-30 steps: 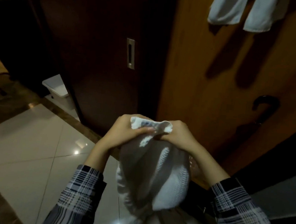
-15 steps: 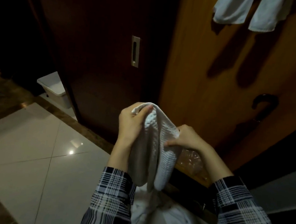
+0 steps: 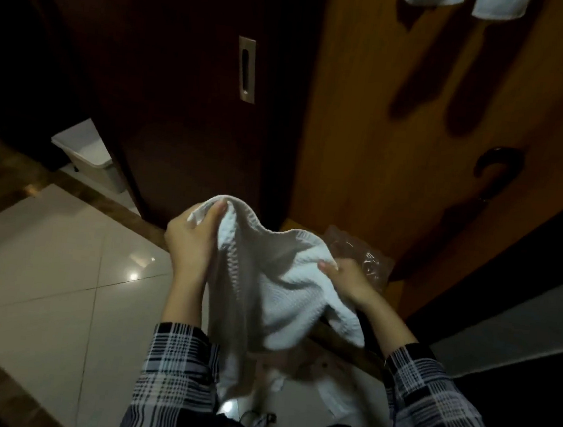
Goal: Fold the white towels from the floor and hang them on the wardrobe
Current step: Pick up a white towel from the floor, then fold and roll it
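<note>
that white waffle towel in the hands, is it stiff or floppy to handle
Probably floppy: the white towel sags between the left hand and right hand and hangs in soft folds. Likely light, since fingertip pinches hold it. Its waffle texture should resist slipping.

The two white towels (image 3: 465,0) hanging on the wardrobe door (image 3: 400,138) are cut off by the top edge; only their lower ends show. The held towel (image 3: 277,281) covers the fingers of the left hand (image 3: 191,242) and most of the right hand (image 3: 346,278). Its lower end is blurred and merges with white cloth on the floor (image 3: 334,401), possibly another towel. A clear plastic wrapper (image 3: 361,259) lies partly behind the right hand. The white bin (image 3: 86,156) is partly hidden by the dark sliding door (image 3: 181,100). Both plaid sleeves (image 3: 175,375) run off the bottom edge.
</note>
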Motion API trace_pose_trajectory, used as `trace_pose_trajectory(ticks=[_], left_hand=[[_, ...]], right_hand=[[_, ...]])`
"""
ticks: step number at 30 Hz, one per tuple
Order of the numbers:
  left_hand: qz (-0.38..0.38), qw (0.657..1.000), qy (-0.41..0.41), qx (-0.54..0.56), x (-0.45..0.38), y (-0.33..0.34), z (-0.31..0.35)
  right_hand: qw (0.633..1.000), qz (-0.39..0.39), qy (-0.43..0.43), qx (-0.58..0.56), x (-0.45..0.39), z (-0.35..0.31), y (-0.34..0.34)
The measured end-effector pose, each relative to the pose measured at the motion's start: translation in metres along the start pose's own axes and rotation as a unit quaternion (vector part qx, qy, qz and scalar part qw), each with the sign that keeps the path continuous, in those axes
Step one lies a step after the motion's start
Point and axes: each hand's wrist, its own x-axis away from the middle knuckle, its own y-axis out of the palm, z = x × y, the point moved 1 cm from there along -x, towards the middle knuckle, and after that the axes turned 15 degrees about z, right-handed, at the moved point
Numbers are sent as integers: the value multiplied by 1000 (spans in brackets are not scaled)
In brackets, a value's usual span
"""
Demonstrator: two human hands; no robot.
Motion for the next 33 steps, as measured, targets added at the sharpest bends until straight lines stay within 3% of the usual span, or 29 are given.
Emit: trace_pose_trajectory(ticks=[2,4,7,11,14,17,20,24,27,29,31,33], left_hand=[[1,1000,7,-16,3,-4,0],[-28,999,15,-20,10,-4,4],[-108,994,20,12,26,3,14],[-192,980,24,46,38,11,26],[-283,957,39,59,32,9,32],[-351,932,85,27,34,8,33],[-337,929,154,-11,31,9,31],[-287,947,142,31,26,9,29],[-224,967,104,63,29,13,22],[-188,976,94,62,29,15,16],[-164,979,107,62,27,14,15],[-159,977,127,63,24,13,16]], right_hand=[[990,33,68,-119,5,-22,-1],[957,57,152,-241,13,-49,3],[881,92,230,-403,32,-96,5],[763,109,266,-579,58,-139,-12],[706,91,273,-647,69,-152,-22],[698,77,275,-657,74,-155,-27],[652,89,269,-703,75,-151,-36],[610,116,268,-737,73,-137,-50],[625,123,263,-725,75,-131,-55],[668,132,258,-685,75,-124,-57],[777,144,242,-563,72,-112,-64],[910,149,210,-326,70,-95,-73]])
